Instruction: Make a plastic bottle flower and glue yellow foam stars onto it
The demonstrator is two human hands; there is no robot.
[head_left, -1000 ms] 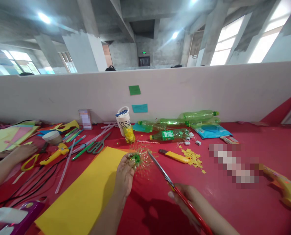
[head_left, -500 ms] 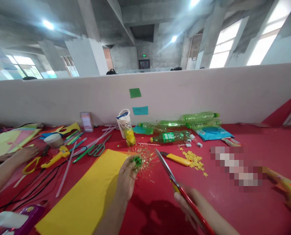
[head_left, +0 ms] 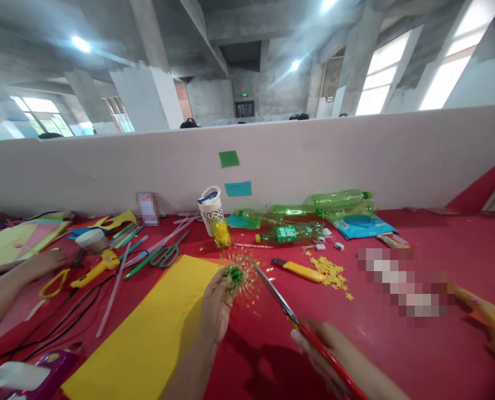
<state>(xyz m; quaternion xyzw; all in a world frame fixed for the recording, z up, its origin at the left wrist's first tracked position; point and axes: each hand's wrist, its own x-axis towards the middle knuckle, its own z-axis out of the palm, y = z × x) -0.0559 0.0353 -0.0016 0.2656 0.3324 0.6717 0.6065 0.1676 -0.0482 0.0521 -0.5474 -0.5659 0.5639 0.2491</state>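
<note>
My left hand (head_left: 217, 303) pinches a green plastic bottle top (head_left: 235, 275) whose cut strips fan out all round like a flower. In my right hand (head_left: 320, 344) is a pair of red-handled scissors (head_left: 280, 297), the blades looking closed, with their tips beside the right edge of the fringe. Under my left forearm lies a yellow sheet of paper (head_left: 147, 328). Beyond the fringe stands a small yellow see-through piece (head_left: 221, 234), in front of a white cup (head_left: 210, 211). A yellow utility knife (head_left: 299, 270) rests to the right, near the scissor tips.
Green bottles (head_left: 289, 233) lie along the white partition (head_left: 168, 161), next to a blue packet (head_left: 366, 226). Yellow paper stars (head_left: 330, 273) are heaped right of centre. At left are grey scissors (head_left: 170, 253), a yellow glue gun (head_left: 95, 269), cords and another person's arm (head_left: 18, 283).
The scissors have moved left, their tips now close to the fringe. My left hand holds nearly the same place, with the bottle top turned slightly.
</note>
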